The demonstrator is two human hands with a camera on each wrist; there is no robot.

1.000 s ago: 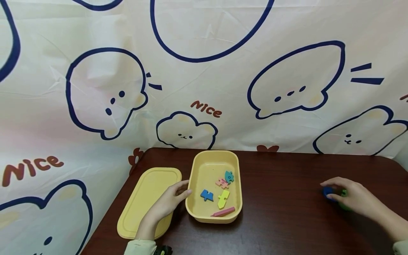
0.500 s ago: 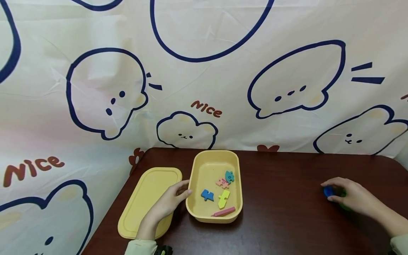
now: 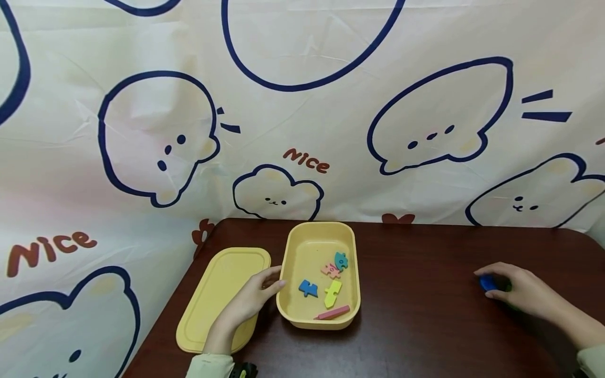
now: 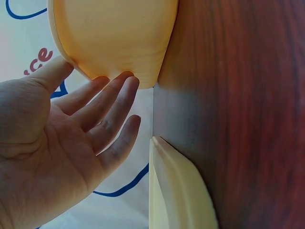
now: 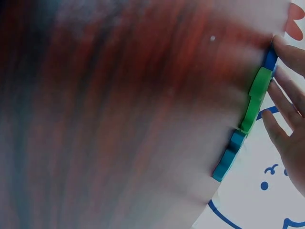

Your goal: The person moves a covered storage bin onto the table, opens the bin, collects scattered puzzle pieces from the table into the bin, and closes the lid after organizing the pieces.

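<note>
R hand (image 3: pixel 524 287) shift—flat blue pc (image 3: pixel 487 283)

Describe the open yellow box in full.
The box is pale yellow and plastic-looking, rectangular with rounded corners and a rim. It sits upright on the dark table, apart from the flat yellow lid. Inside lie a blue piece, yellow piece, pink piece, teal piece and pink stick. The left hand touches its side, thumb at the rim.

Yellow box (image 3: pixel 303 257) open, upright; blue piece (image 3: pixel 487 283) beside green piece (image 5: pixel 257 89), both flat.
</note>
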